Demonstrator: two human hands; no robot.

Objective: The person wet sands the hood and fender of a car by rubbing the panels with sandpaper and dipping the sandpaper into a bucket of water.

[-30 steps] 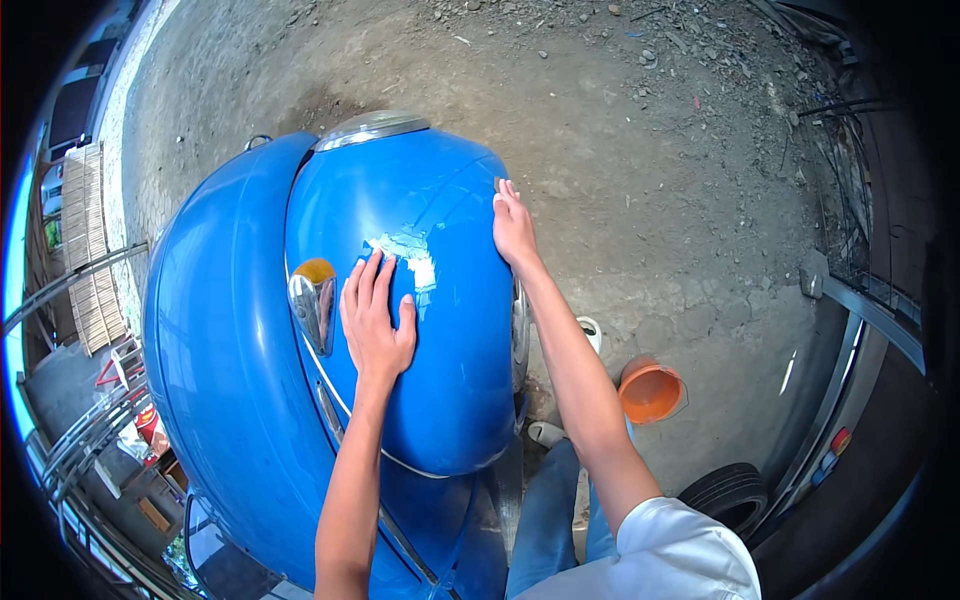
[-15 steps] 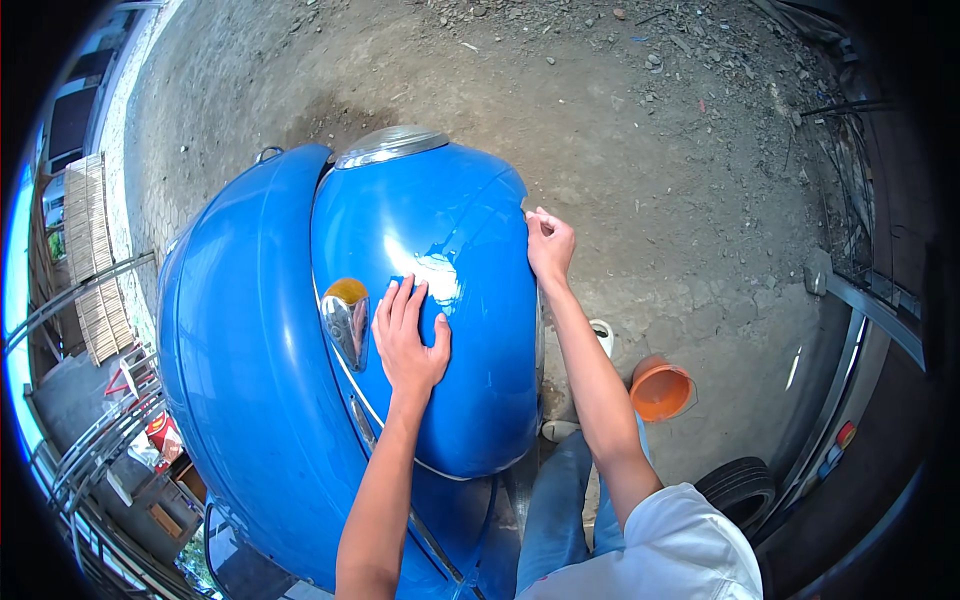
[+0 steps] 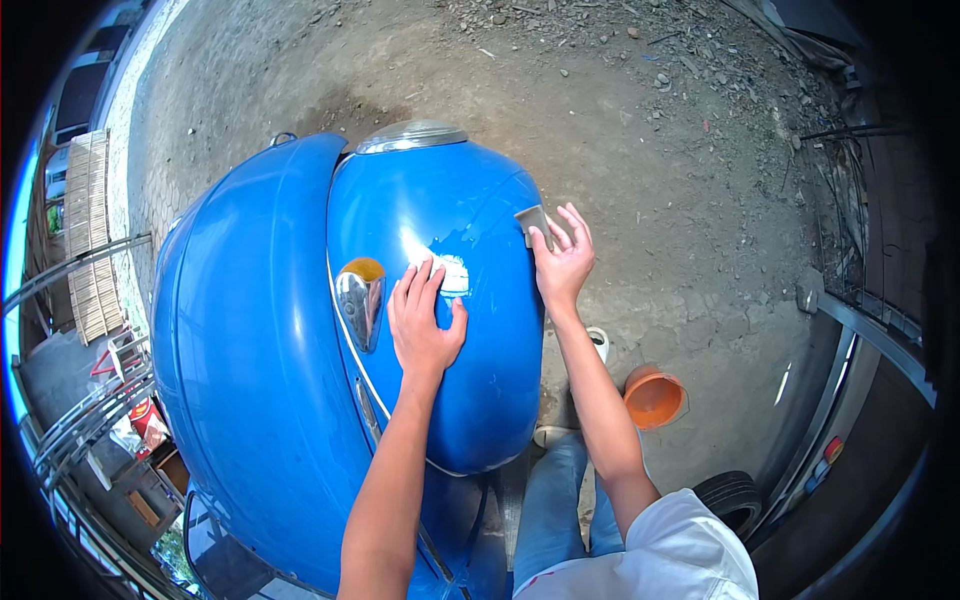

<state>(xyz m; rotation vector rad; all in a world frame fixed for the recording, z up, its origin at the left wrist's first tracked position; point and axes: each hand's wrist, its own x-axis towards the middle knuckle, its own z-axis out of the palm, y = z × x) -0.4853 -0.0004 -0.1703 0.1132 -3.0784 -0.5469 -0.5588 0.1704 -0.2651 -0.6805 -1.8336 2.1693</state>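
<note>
My left hand (image 3: 422, 325) lies on the rounded blue car fender (image 3: 480, 350), fingers stretched out and thumb apart. Its fingertips reach the edge of a pale, glossy wet-looking patch (image 3: 453, 277), between the hand and the fender's outer side. At that outer edge, my right hand (image 3: 566, 265) pinches a small folded grey-brown sheet, apparently sandpaper (image 3: 533, 226), between thumb and fingers. The sheet stands up against the fender's edge. Left of my left hand is a chrome turn signal (image 3: 357, 305) with an amber lens.
A round glass headlight (image 3: 412, 137) caps the fender's far end, with the blue hood (image 3: 250, 330) to the left. An orange bucket (image 3: 655, 397) stands on the ground right of my legs. Near it lies a black tire (image 3: 730, 500). Metal framing (image 3: 870, 345) runs along the right.
My right hand has lifted and turned, so the grey-brown sheet now shows in its fingers. The left hand stays on the fender. The whole view has shifted slightly.
</note>
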